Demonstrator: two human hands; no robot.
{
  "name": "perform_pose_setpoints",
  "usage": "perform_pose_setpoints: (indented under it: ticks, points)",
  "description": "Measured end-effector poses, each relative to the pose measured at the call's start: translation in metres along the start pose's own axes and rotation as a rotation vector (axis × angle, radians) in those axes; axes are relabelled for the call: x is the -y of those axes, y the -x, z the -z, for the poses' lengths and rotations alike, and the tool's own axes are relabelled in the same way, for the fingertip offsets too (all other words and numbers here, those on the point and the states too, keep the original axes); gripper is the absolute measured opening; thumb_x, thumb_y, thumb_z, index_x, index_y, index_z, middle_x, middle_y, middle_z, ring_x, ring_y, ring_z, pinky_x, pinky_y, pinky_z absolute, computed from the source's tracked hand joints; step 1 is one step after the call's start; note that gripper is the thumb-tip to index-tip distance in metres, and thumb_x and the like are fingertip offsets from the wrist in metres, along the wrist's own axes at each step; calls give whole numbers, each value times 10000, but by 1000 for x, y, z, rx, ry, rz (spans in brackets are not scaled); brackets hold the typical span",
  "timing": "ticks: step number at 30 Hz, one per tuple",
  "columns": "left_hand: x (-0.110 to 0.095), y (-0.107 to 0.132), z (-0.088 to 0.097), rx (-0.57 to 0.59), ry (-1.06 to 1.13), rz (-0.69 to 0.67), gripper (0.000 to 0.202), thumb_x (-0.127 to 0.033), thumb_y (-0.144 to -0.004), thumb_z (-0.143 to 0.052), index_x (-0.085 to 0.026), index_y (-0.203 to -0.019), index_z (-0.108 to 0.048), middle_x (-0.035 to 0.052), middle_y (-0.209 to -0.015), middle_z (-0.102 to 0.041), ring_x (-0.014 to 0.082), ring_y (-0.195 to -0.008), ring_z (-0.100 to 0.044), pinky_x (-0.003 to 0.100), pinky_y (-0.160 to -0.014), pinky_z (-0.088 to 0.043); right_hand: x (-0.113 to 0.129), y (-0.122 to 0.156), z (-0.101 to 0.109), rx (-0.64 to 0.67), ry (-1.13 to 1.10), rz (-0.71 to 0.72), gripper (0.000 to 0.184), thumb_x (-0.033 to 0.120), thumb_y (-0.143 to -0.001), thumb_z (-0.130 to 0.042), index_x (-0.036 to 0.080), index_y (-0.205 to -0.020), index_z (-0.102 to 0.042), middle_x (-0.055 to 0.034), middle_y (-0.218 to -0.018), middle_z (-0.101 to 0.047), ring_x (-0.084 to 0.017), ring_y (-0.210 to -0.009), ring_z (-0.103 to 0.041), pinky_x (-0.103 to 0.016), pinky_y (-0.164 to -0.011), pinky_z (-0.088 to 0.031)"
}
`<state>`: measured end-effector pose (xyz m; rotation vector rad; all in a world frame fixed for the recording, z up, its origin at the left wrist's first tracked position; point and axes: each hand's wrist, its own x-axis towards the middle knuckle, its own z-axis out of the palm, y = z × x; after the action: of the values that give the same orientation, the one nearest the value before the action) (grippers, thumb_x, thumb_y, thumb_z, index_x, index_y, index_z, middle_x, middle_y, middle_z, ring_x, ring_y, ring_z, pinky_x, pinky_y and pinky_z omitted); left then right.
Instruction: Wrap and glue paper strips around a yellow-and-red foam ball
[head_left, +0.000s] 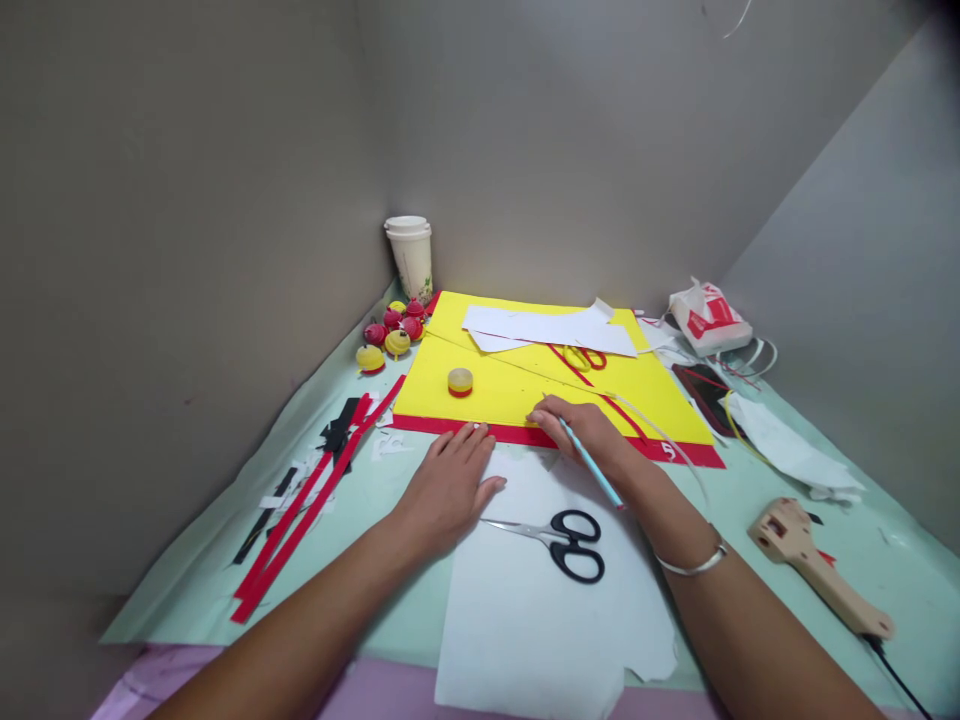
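While white paper [532, 650] lay nearest, black-handled scissors [577, 538] rested on it, tips near left hand [450, 492]. Left hand held nothing; lay palm down, fingers reaching red border [517, 434] of yellow sheet [514, 388]. Right hand [589, 428] gripped light-blue pen [592, 468] at same edge. Beyond: tape roll [460, 380] sat on yellow sheet; farthest, lidded cup [413, 262] stood.

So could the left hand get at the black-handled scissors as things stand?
Probably yes: the left hand rests close to the tips of the black-handled scissors, which lie uncovered on white paper, with nothing in between.
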<state>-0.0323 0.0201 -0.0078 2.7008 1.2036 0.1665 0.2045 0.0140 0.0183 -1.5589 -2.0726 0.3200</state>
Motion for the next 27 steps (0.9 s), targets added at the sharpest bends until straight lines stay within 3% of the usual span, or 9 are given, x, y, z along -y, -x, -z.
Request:
perform_pose_setpoints:
  ticks: [3, 8, 10, 13, 17, 20, 24, 27]
  points:
    - [-1, -1, 0, 6, -8, 8, 572, -473, -993, -344, -161, -1470, -388, 94, -1569, -326, 271, -1466, -252, 475, -1175, -236, 1, -1, -4, 23, -16, 6, 330, 410, -988, -400, 223, -802, -598, 9, -683, -624, -144, -564, -528, -267, -560, -345]
    - [-2, -2, 0, -2, -24, -2, 569, -464, -991, -359, -158, -1469, -390, 98, -1563, -339, 277, -1462, -262, 479, -1171, -248, 10, -6, -20, 84, -126, 25, 238, 412, -973, -450, 253, -1032, -617, -31, -947, -705, -188, -805, -639, -285, -701, -432]
    - [-2, -2, 1, -12, -25, -4, 562, -460, -988, -371, -163, -1465, -397, 99, -1558, -351, 278, -1459, -271, 477, -1169, -253, 13, -8, -24, 124, -173, 31, 252, 418, -981, -432, 249, -974, -620, -24, -902, -707, -183, -780, -643, -283, -698, -439]
    - [-1, -1, 2, -12, -22, -4, 555, -459, -989, -370, -159, -1454, -414, 101, -1554, -358, 276, -1457, -276, 475, -1170, -253, 12, -7, -25, 73, -221, 7, 272, 400, -985, -416, 233, -866, -596, -8, -793, -682, -162, -687, -620, -269, -654, -436]
    - [-3, 0, 3, -9, -16, 1, 552, -447, -992, -371, -147, -1452, -413, 107, -1557, -353, 276, -1457, -273, 476, -1171, -249, 16, -5, -20, 15, -260, -17, 228, 372, -975, -433, 235, -855, -570, 1, -764, -661, -156, -675, -607, -265, -654, -441]
    - [-5, 1, 7, -24, 8, -3, 546, -429, -984, -396, -132, -1441, -421, 129, -1544, -376, 288, -1446, -296, 491, -1166, -253, 34, -14, -18, -18, -309, 21, 187, 379, -973, -447, 244, -896, -551, -1, -832, -663, -152, -714, -608, -261, -685, -454]
    - [-8, 2, 12, -57, 62, -39, 439, -363, -961, -430, -172, -1341, -539, 118, -1459, -503, 311, -1404, -365, 502, -1149, -283, 68, -42, -28, 171, -249, 170, 161, 378, -980, -438, 270, -989, -557, 4, -908, -679, -155, -755, -621, -256, -678, -445]
    - [-7, 3, 12, -91, 94, -16, 431, -309, -923, -481, -169, -1322, -566, 125, -1390, -569, 358, -1349, -426, 515, -1128, -312, 87, -61, -47, 254, -146, 200, 158, 394, -958, -476, 272, -940, -574, -1, -790, -662, -170, -667, -587, -263, -587, -394]
